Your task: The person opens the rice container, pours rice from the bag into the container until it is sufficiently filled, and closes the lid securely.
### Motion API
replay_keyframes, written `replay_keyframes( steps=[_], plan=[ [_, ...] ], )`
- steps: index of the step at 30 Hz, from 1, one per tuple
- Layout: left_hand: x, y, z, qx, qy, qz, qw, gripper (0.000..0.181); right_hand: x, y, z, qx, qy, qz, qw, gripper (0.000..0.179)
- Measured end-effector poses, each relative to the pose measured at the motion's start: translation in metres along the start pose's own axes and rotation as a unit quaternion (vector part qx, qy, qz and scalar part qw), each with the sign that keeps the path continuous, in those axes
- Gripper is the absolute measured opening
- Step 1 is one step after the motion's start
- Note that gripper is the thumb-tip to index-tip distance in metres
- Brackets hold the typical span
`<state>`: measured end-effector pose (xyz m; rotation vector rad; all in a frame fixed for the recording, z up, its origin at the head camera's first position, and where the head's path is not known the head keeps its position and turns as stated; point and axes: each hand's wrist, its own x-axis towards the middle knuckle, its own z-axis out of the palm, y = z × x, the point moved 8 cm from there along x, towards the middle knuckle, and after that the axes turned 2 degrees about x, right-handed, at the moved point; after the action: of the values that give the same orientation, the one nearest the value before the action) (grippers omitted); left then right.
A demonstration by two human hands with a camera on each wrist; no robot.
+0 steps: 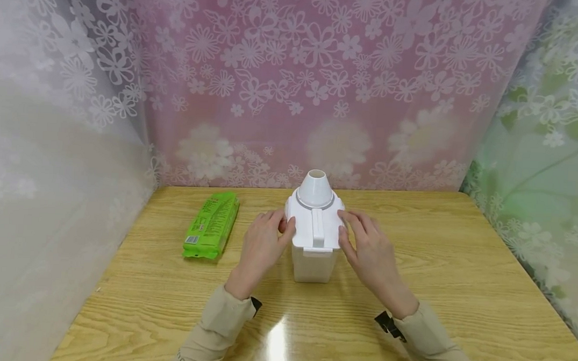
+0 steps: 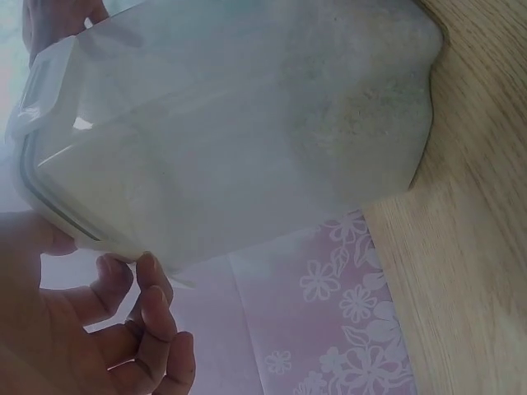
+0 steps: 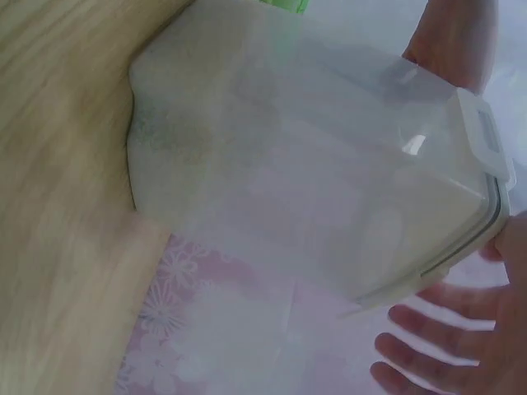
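A tall translucent food storage container (image 1: pixel 312 266) stands upright on the table. Its white lid (image 1: pixel 302 229) has a handle bar and bears a white cone-shaped piece (image 1: pixel 316 191). Pale, grain-like contents show through its lower part in both wrist views. At the lid's left edge, the left hand (image 1: pixel 265 238) pinches the side clip (image 2: pixel 123 249) with thumb and curled fingers. On the opposite side the right hand (image 1: pixel 370 254) touches the lid's edge with thumb and index finger. Its other fingers (image 3: pixel 428 337) extend straight and apart, off the container.
A bright green plastic packet (image 1: pixel 211 225) lies on the wood-grain table (image 1: pixel 440 273), left of the container. Flowered curtains (image 1: pixel 293 94) hang behind the table and along both sides. Dark straps (image 1: pixel 389 325) show at the sleeve cuffs.
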<state>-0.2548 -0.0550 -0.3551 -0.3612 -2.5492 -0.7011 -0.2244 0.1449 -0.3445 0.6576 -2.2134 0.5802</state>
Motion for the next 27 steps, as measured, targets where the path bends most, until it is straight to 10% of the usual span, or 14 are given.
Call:
replay_keyframes(
  steps=[10,16,27],
  plan=[
    [-0.002,-0.004,-0.002,0.012,-0.022,-0.014,0.9996,0.045,0.003,-0.022,0.004,-0.055,-0.040,-0.127,0.9896,0.060],
    [-0.003,-0.003,0.004,0.010,-0.076,-0.010,0.9970,0.047,0.003,-0.026,0.008,-0.059,-0.036,-0.139,0.9878,0.055],
    [-0.002,-0.005,0.005,-0.005,-0.073,-0.014,0.9972,0.046,0.002,-0.026,0.009,-0.057,-0.034,-0.135,0.9885,0.056]
  ],
)
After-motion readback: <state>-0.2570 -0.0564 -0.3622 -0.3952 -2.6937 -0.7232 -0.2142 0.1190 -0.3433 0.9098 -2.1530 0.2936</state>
